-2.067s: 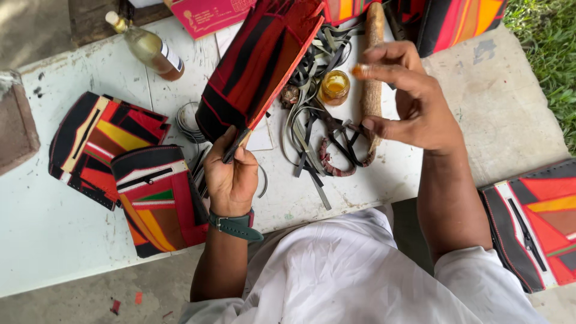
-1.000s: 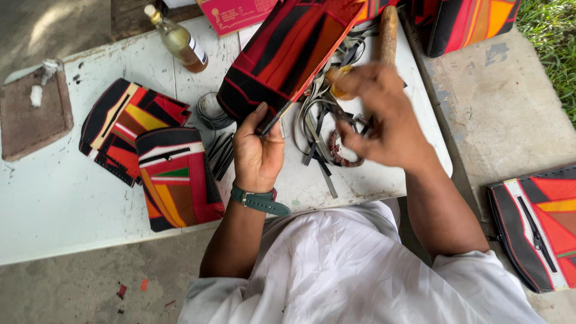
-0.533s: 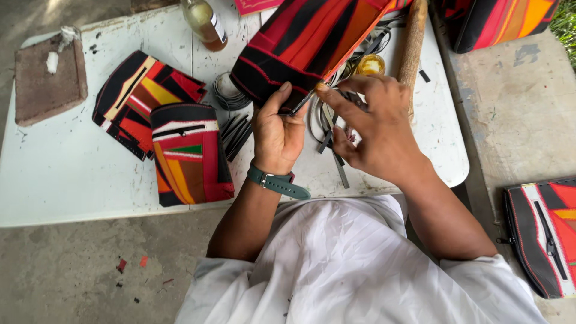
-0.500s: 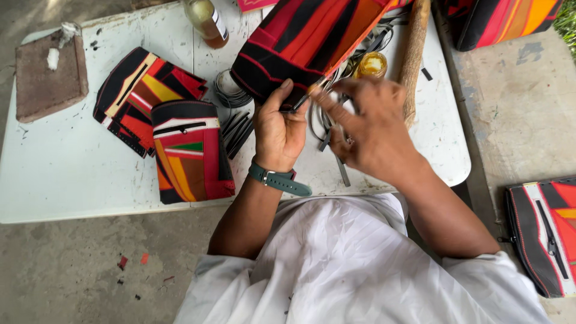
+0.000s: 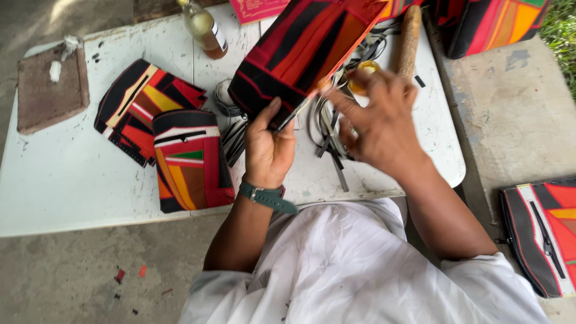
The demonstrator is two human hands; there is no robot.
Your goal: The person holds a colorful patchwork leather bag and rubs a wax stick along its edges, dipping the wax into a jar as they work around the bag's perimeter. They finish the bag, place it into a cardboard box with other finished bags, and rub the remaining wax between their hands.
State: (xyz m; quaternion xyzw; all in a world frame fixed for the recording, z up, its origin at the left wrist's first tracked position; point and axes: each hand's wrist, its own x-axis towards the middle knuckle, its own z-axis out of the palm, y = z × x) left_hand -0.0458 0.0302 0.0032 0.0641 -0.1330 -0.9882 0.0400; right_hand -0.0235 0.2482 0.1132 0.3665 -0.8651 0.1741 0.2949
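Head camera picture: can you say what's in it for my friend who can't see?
A person's left hand grips the edge of a red and black patterned bag above a white table, while the blurred right hand touches that edge. Two more bright bags and a glass bottle sit nearby.

I count 5 patchwork pouches (image 5: 191, 159), 1 bottle (image 5: 205, 27), 1 brown block (image 5: 51, 90), 1 wooden stick (image 5: 410, 33).
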